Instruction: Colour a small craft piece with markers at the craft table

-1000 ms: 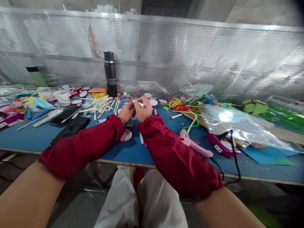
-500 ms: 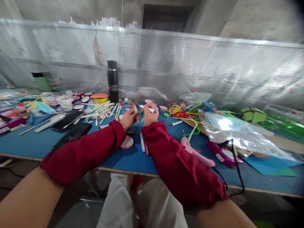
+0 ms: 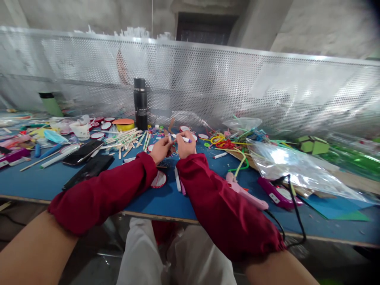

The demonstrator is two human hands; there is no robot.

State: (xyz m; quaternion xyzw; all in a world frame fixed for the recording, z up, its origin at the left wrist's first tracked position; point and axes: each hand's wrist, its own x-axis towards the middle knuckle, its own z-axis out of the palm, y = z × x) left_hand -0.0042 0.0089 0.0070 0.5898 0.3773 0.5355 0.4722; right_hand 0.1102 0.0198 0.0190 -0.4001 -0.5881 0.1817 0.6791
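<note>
My right hand [image 3: 186, 147] is closed round a white marker [image 3: 185, 139] with a purple end, its tip pointing left. Close beside it, my left hand [image 3: 161, 151] pinches a small wooden craft stick [image 3: 170, 137], upright between the fingertips. The marker's tip is near the stick; whether they touch I cannot tell. Brown strips [image 3: 171, 125] stand just behind the fingers. Under my wrists lie a round white disc with a red rim [image 3: 159, 180], a white marker [image 3: 177, 180] and a purple one [image 3: 182, 186].
A black bottle [image 3: 140, 103] stands behind, before a perforated metal screen [image 3: 196, 79]. Loose craft sticks [image 3: 127, 142], a phone [image 3: 83, 152] and a cup [image 3: 80, 130] lie left. To the right are a pink glue gun [image 3: 246, 192], a purple box with a cable [image 3: 279, 194] and plastic sheets [image 3: 297, 162].
The view has shifted slightly. My right hand and the marker have moved a little left, closer to the stick; both hands keep their hold.
</note>
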